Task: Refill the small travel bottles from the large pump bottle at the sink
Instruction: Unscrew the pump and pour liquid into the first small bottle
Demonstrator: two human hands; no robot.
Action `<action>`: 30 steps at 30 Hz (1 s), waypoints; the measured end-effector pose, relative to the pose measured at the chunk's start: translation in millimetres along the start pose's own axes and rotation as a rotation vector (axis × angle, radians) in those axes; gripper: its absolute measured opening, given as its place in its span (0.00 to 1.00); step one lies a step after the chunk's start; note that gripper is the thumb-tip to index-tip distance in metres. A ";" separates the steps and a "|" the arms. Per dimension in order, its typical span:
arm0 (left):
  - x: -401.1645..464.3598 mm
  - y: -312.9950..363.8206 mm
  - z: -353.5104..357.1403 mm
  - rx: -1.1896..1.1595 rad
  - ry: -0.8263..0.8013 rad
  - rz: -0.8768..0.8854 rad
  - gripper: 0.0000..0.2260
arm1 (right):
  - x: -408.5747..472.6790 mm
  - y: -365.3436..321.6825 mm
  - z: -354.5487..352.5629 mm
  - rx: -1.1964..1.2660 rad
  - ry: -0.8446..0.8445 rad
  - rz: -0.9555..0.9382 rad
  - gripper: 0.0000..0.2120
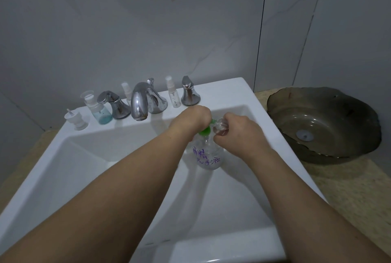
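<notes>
A large clear pump bottle [208, 155] with purple handwriting and a green pump head [206, 130] stands over the white sink [101, 174]. My left hand [193, 117] rests curled on top of the green pump. My right hand [237, 133] grips a small clear travel bottle [221, 127], held tilted with its mouth at the pump's nozzle. On the sink's back ledge stand a small spray bottle [174, 95] and a second spray bottle [127, 92] behind the tap. A bottle with blue liquid [101, 111] stands at the left.
A chrome faucet [139, 102] with two handles [115, 105] [189, 92] sits on the back ledge. A loose white cap [77, 120] lies at the ledge's left end. A dark glass bowl [323, 125] rests on the speckled counter at right. A grey tiled wall is behind.
</notes>
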State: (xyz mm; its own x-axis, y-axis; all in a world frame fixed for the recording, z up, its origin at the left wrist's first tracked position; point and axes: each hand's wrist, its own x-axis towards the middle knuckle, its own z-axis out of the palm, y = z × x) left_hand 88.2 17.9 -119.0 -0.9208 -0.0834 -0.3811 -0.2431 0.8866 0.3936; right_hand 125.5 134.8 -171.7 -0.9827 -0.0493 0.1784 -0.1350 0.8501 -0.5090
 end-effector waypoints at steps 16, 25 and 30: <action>-3.1 -2.4 -5.5 -0.092 -0.088 -0.034 0.14 | 5.1 -0.8 3.3 -0.013 0.000 0.016 0.12; -18.7 -1.6 -21.1 -0.178 -0.184 -0.115 0.18 | 4.3 -1.3 2.2 0.032 0.044 0.009 0.12; -17.7 1.5 -18.1 -0.163 -0.158 -0.113 0.17 | 5.8 -0.9 2.8 0.033 0.049 0.008 0.12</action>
State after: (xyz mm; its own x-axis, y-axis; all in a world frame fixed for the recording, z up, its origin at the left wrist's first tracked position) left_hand 98.6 12.5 -96.4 -0.8291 -0.0947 -0.5511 -0.4000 0.7891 0.4661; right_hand 119.6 132.2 -172.5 -0.9764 -0.0161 0.2151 -0.1323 0.8323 -0.5383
